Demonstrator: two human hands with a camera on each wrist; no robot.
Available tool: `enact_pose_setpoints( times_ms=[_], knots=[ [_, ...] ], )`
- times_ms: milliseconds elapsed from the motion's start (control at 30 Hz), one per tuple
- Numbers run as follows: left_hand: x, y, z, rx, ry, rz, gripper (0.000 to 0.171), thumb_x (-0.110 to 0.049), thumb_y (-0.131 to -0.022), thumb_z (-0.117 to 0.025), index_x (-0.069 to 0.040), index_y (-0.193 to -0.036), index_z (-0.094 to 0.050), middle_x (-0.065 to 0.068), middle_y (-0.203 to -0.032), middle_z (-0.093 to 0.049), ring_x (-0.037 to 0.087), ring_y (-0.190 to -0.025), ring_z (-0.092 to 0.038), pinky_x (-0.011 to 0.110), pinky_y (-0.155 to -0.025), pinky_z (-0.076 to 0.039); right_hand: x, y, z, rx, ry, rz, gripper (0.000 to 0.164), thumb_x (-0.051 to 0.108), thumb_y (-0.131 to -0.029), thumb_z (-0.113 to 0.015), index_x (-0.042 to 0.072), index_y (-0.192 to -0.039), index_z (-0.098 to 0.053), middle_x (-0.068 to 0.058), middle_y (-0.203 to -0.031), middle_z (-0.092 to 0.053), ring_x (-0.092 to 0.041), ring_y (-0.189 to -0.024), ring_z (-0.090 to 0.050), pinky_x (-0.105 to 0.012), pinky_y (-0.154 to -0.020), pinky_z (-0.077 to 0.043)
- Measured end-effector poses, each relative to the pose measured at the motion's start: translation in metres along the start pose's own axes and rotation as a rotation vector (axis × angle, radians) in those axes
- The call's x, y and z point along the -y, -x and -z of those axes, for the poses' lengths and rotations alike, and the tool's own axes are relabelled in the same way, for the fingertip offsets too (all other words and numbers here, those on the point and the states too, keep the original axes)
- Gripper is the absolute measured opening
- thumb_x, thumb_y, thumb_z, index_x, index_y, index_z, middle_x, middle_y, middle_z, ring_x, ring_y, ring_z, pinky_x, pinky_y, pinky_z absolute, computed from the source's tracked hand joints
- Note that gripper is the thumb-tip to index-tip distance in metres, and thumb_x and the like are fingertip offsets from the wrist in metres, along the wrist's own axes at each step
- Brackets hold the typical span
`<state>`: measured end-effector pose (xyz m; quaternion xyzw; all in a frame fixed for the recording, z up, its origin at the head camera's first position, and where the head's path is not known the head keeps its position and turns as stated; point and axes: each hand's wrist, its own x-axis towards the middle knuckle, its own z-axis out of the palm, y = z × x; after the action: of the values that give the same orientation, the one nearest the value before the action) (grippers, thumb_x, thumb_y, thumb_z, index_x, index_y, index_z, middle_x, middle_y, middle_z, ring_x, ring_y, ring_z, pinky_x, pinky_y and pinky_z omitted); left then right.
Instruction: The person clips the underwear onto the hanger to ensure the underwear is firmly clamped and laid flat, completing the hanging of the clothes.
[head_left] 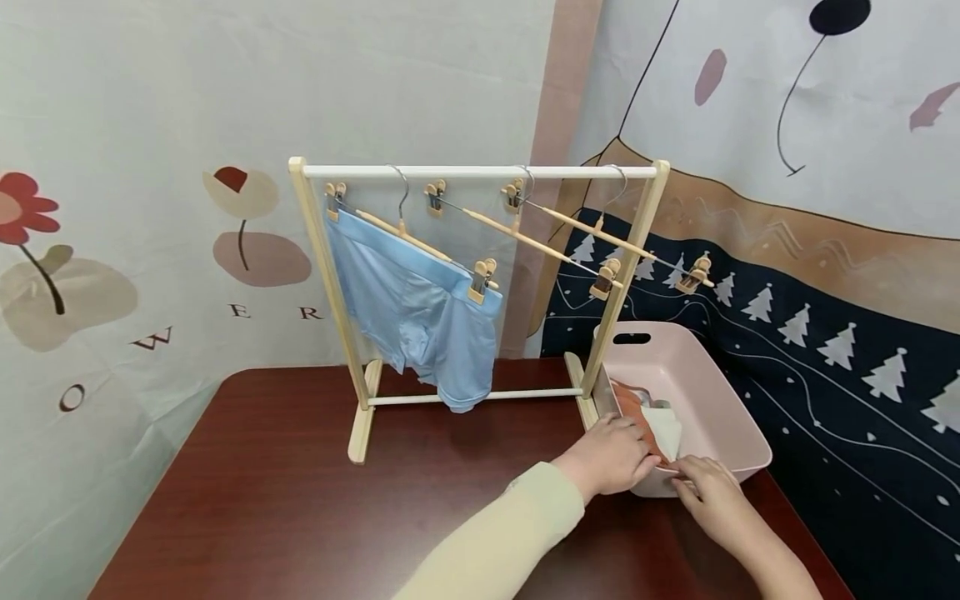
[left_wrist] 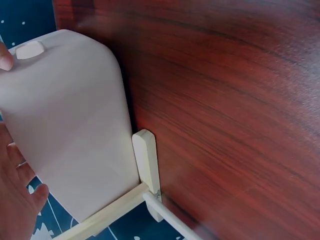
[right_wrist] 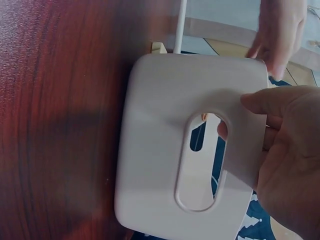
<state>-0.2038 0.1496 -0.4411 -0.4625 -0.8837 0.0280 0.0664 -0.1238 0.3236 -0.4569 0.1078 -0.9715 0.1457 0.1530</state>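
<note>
My left hand reaches over the near left corner of a pink plastic basin. Its fingers lie loosely at a rust-orange cloth inside, and the palm overlaps the side wall in the left wrist view. At the front rim is my right hand. In the right wrist view, that hand's thumb lies outside the wall, while a fingertip shows through the oval handle hole, so it grips the rim. A white patch lies over the cloth. Most of the cloth's near edge is hidden by the hands.
A wooden drying rack stands left of the basin on the dark red table. Light blue shorts hang from the left clip hanger. Two bare clip hangers hang to the right, one clip jutting above the basin.
</note>
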Motion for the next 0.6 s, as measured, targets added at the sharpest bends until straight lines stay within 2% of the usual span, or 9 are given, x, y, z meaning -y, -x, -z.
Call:
enact_pose_setpoints(
  times_ms=[100,267,400,500,600],
  knots=[
    [-0.001,-0.006,-0.001,0.045,-0.01,0.026,0.047,-0.054,-0.1,-0.021,-0.039,-0.113,-0.064,-0.018,-0.12,-0.058,0.004,-0.123,-0.043,0.03,-0.106,-0.034,0.0,-0.001,0.002,0.032,-0.011,-0.012,0.016,0.003,-0.077,-0.071,0.016,-0.086,-0.068,0.007,-0.084,-0.065,-0.021,-0.084,-0.06,-0.045,-0.079,-0.045],
    [-0.001,-0.011,-0.004,0.056,-0.026,0.042,0.048,-0.057,-0.099,-0.022,-0.042,-0.113,-0.065,-0.018,-0.129,-0.052,0.004,-0.125,-0.041,0.031,-0.102,-0.037,-0.001,-0.004,0.008,-0.001,0.039,0.015,0.014,0.007,-0.075,-0.074,0.017,-0.084,-0.07,0.006,-0.084,-0.069,-0.022,-0.083,-0.064,-0.046,-0.077,-0.047],
    [-0.003,-0.012,-0.005,0.049,-0.004,0.05,0.049,-0.055,-0.099,-0.021,-0.041,-0.112,-0.066,-0.017,-0.131,-0.05,0.004,-0.125,-0.042,0.029,-0.1,-0.038,-0.004,-0.006,0.013,0.013,0.059,-0.058,0.014,0.008,-0.072,-0.075,0.019,-0.078,-0.07,0.004,-0.082,-0.07,-0.026,-0.08,-0.065,-0.05,-0.075,-0.047],
    [-0.006,-0.013,-0.004,0.061,0.02,0.074,0.051,-0.054,-0.1,-0.02,-0.039,-0.111,-0.067,-0.02,-0.124,-0.057,0.003,-0.12,-0.046,0.026,-0.095,-0.04,-0.007,-0.006,0.013,0.058,0.055,-0.114,0.013,0.008,-0.072,-0.073,0.02,-0.075,-0.069,0.003,-0.082,-0.07,-0.027,-0.08,-0.065,-0.052,-0.075,-0.045],
    [-0.008,-0.014,-0.003,0.077,0.042,0.096,0.053,-0.054,-0.1,-0.02,-0.037,-0.107,-0.069,-0.022,-0.114,-0.063,0.001,-0.114,-0.049,0.024,-0.09,-0.04,-0.009,-0.005,0.012,0.073,0.042,-0.129,0.011,0.008,-0.074,-0.073,0.019,-0.076,-0.069,0.002,-0.082,-0.07,-0.027,-0.081,-0.065,-0.054,-0.076,-0.044]
  ],
)
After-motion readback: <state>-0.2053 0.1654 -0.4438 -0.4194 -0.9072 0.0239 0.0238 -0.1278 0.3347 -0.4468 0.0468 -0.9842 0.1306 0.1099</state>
